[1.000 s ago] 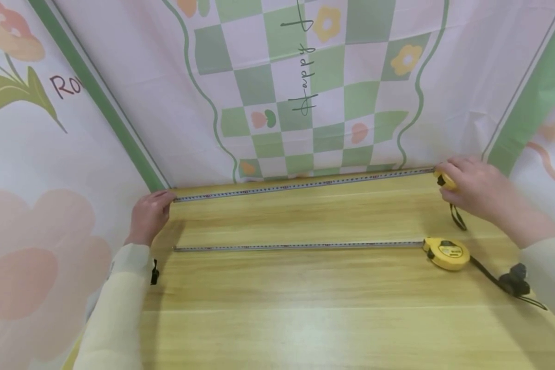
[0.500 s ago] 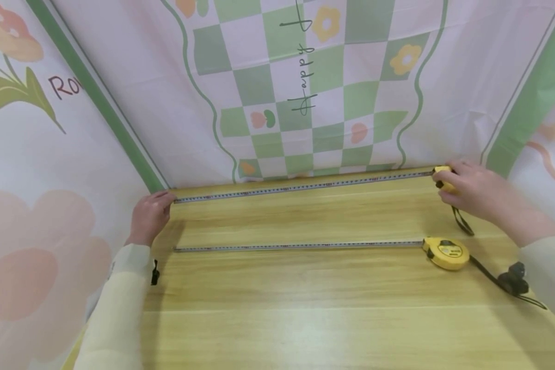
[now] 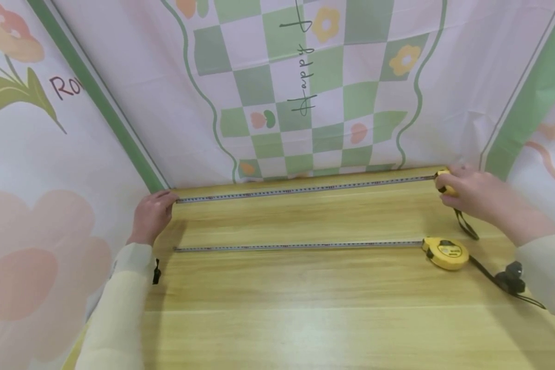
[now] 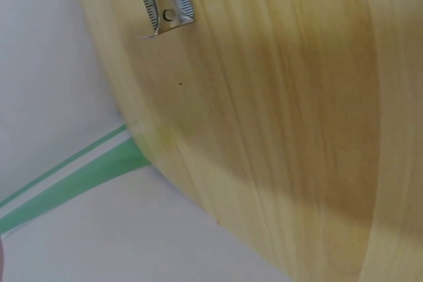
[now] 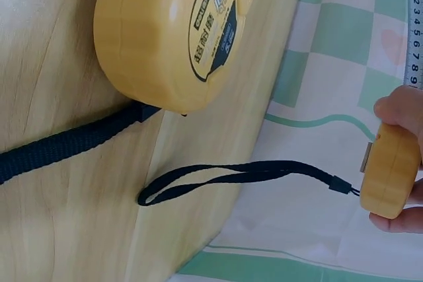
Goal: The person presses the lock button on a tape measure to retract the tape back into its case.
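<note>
My left hand (image 3: 152, 216) pinches the hook end of an extended blade (image 3: 289, 191) at the left, near the back of the wooden table. At the blade's other end my right hand (image 3: 478, 195) grips a small yellow tape measure (image 5: 391, 176), its black wrist strap (image 5: 258, 171) hanging loose. Closer to me lies a larger yellow tape measure (image 3: 449, 255), its blade (image 3: 305, 246) drawn out leftward, roughly alongside the first. In the left wrist view a metal hook (image 4: 168, 8) ends a blade; the left hand is almost wholly out of that view.
The table (image 3: 296, 308) is bounded by patterned cloth (image 3: 300, 103) at the back and sides. A black strap (image 3: 485, 272) runs from the larger tape measure to a dark object (image 3: 511, 277) by the right sleeve. A small black item (image 3: 156, 272) shows beside the left sleeve.
My right hand has shifted slightly toward me with the small tape measure, lowering that blade end in view. Its strap has swung a little rightward. The larger tape measure stays put.
</note>
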### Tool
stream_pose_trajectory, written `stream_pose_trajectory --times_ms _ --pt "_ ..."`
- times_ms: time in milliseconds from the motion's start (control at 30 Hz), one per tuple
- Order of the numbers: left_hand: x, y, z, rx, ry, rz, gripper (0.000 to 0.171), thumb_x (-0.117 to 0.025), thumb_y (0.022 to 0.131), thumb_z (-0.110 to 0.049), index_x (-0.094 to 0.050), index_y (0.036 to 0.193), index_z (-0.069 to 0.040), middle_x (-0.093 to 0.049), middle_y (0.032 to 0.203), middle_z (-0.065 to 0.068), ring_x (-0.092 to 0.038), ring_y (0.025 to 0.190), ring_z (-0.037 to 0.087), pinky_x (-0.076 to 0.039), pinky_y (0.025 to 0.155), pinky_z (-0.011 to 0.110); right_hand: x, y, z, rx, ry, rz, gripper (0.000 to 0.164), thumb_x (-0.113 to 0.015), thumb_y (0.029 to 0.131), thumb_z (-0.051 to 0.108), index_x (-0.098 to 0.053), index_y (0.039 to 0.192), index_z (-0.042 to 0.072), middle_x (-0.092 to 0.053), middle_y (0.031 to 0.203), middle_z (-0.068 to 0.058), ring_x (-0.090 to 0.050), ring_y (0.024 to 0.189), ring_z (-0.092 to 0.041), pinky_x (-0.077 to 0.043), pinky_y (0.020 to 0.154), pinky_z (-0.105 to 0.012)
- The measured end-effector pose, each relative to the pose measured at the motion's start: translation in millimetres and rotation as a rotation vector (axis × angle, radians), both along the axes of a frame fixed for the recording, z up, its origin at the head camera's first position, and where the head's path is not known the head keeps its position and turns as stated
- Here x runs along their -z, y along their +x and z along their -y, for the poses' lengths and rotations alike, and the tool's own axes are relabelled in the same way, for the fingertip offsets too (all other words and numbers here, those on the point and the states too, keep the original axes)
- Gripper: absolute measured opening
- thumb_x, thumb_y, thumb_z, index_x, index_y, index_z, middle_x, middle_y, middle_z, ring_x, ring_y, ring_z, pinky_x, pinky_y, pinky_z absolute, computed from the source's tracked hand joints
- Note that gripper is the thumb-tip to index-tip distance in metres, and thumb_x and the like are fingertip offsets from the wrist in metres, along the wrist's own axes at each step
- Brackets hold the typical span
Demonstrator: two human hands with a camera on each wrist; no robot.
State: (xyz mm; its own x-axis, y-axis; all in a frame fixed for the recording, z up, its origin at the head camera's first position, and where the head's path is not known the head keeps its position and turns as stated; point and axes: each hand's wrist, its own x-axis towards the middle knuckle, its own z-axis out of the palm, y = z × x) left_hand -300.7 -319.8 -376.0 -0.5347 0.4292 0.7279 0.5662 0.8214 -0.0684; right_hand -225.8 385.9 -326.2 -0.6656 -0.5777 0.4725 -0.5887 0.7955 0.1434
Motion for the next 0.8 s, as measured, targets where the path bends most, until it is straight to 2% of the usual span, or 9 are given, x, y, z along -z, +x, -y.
stream_pose_trajectory --times_ms 67,133,200,300,400,500,567,733,800 --pt "-0.1 -1.4 -0.8 0.003 -0.001 -0.001 0.023 -0.063 0.076 0.021 -0.072 0.089 0.004 -0.071 0.092 0.021 -0.067 0.090 0.040 -0.056 0.080 0.052 0.4 1.1 -0.2 0.009 -0.001 0.003 0.033 -0.081 0.064 0.004 -0.057 0.083 0.015 -0.046 0.078 -0.001 -0.041 0.059 -0.016 -0.037 0.042 -0.023" --pt "-0.1 -2.5 -1.5 0.005 -0.003 -0.006 0.023 -0.063 0.076 0.021 -0.072 0.089 0.004 -0.071 0.092 0.021 -0.067 0.090 0.040 -0.056 0.079 0.052 1.7 0.4 -1.0 -0.015 -0.003 -0.028 0.022 -0.074 0.083 0.024 -0.054 0.079 0.016 -0.044 0.077 0.000 -0.039 0.060 -0.016 -0.034 0.042 -0.022" --pt "0.3 -3.6 -1.9 0.008 -0.003 -0.007 0.023 -0.064 0.076 0.021 -0.072 0.089 0.004 -0.071 0.092 0.021 -0.067 0.090 0.041 -0.056 0.079 0.053 2.3 -0.5 -1.0 -0.049 -0.007 -0.065 0.033 -0.056 0.096 0.044 -0.052 0.076 0.017 -0.043 0.077 0.000 -0.038 0.061 -0.016 -0.033 0.042 -0.022" --pt "0.4 -4.8 -3.3 0.013 -0.009 -0.014 0.021 -0.064 0.078 0.019 -0.072 0.089 0.003 -0.071 0.090 0.020 -0.068 0.090 0.040 -0.056 0.080 0.053 1.1 -1.1 0.6 -0.075 -0.012 -0.070 0.044 -0.040 0.099 0.052 -0.055 0.079 0.016 -0.049 0.080 -0.005 -0.042 0.062 -0.019 -0.036 0.042 -0.023" --pt "0.5 -5.4 -4.6 0.020 -0.013 -0.017 0.019 -0.064 0.079 0.017 -0.072 0.089 0.003 -0.072 0.089 0.019 -0.068 0.090 0.040 -0.056 0.080 0.053 -2.7 0.4 4.3 0.020 -0.036 0.071 0.021 -0.068 0.088 0.024 -0.058 0.096 0.008 -0.058 0.091 -0.015 -0.052 0.067 -0.027 -0.048 0.044 -0.033" --pt "1.0 -5.5 -5.4 0.021 -0.015 -0.016 0.019 -0.065 0.078 0.017 -0.072 0.089 0.003 -0.072 0.088 0.019 -0.068 0.091 0.040 -0.056 0.081 0.054 -6.7 1.6 8.1 0.175 -0.056 0.232 0.056 -0.077 0.077 0.003 -0.048 0.124 0.000 -0.056 0.105 -0.029 -0.058 0.074 -0.040 -0.055 0.055 -0.052" --pt "1.2 -5.3 -5.7 0.017 -0.013 -0.014 0.019 -0.065 0.078 0.016 -0.072 0.089 0.003 -0.072 0.088 0.019 -0.068 0.091 0.040 -0.055 0.081 0.054 -7.5 1.4 8.9 0.224 -0.057 0.269 0.067 -0.075 0.079 0.003 -0.039 0.135 -0.004 -0.051 0.114 -0.036 -0.057 0.085 -0.048 -0.054 0.065 -0.061" --pt "1.4 -5.0 -5.9 0.006 -0.022 -0.011 0.018 -0.066 0.079 0.015 -0.072 0.090 0.002 -0.072 0.090 0.018 -0.068 0.092 0.040 -0.056 0.081 0.054 -1.7 -2.7 4.2 0.079 -0.035 0.075 0.073 -0.078 0.069 0.000 -0.044 0.133 -0.010 -0.052 0.119 -0.036 -0.047 0.105 -0.055 -0.045 0.079 -0.070" --pt "1.7 -5.2 -5.9 0.010 -0.026 -0.014 0.018 -0.066 0.079 0.015 -0.072 0.089 0.002 -0.072 0.091 0.018 -0.068 0.092 0.039 -0.056 0.081 0.053 1.5 -5.4 1.8 0.000 -0.036 -0.026 0.063 -0.075 0.078 0.012 -0.047 0.130 -0.011 -0.055 0.114 -0.035 -0.049 0.101 -0.055 -0.045 0.078 -0.069"
